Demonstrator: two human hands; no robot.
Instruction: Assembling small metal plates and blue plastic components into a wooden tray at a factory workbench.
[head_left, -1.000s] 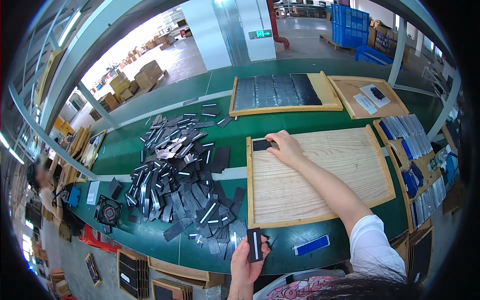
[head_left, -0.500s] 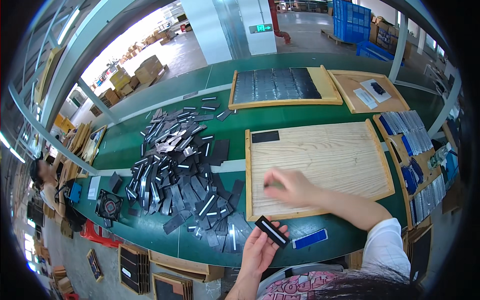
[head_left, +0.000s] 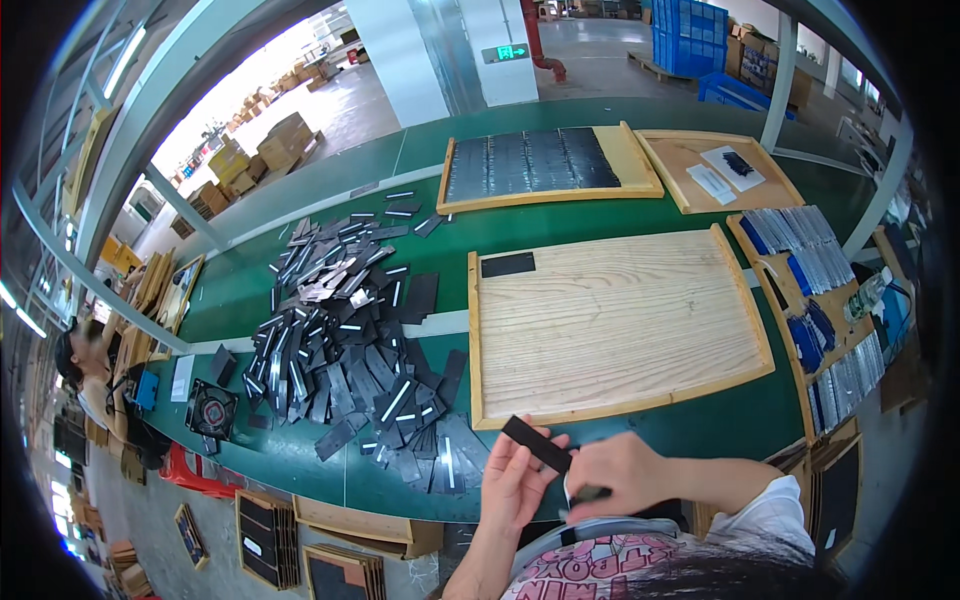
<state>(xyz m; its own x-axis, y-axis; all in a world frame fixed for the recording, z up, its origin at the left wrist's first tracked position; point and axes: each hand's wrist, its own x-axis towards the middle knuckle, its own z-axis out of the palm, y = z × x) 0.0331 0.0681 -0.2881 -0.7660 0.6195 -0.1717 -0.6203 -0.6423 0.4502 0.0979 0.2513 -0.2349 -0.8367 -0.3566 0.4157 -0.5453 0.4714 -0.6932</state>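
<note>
My left hand [head_left: 512,480] holds a flat black rectangular strip [head_left: 536,445] between thumb and fingers, tilted over the near edge of the green table. At the strip's lower end, my right hand [head_left: 618,472] is closed, its fingers bent inward. A thin pale edge and something dark show at its fingertips, too blurred to name. Just beyond both hands lies a wooden tray [head_left: 620,330] with raised rims. One black piece [head_left: 508,264] rests in its far left corner.
Left of the tray spreads a heap of black strips [head_left: 330,330], many with white lines. A filled tray [head_left: 530,165] stands at the back. At right, a board [head_left: 790,300] carries silvery and blue strips beside a bottle [head_left: 868,293]. A small fan [head_left: 211,408] sits at far left.
My right hand has come from above the tray down to the strip in my left hand. The strip's white line no longer shows. The blue strip on the table is now hidden.
</note>
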